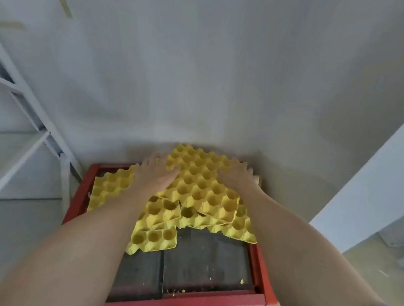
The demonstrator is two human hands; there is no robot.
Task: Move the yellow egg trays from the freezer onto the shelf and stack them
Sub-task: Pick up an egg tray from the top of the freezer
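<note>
Several yellow egg trays lie in a loose, skewed pile on a shelf with a red frame (263, 260) and dark boards. The top tray (201, 184) sits askew, one corner against the white wall. My left hand (155, 173) lies flat on its left side, fingers spread and pointing at the wall. My right hand (238, 178) rests flat on its right side in the same way. Another tray (111, 187) pokes out at the left under my left arm. Lower trays (154, 235) stick out toward me.
A white wall rises right behind the shelf. A white metal rack (28, 121) stands at the left. A white panel (373, 184) slants up at the right. The front half of the shelf shows dark boards (202, 267) with yellow crumbs.
</note>
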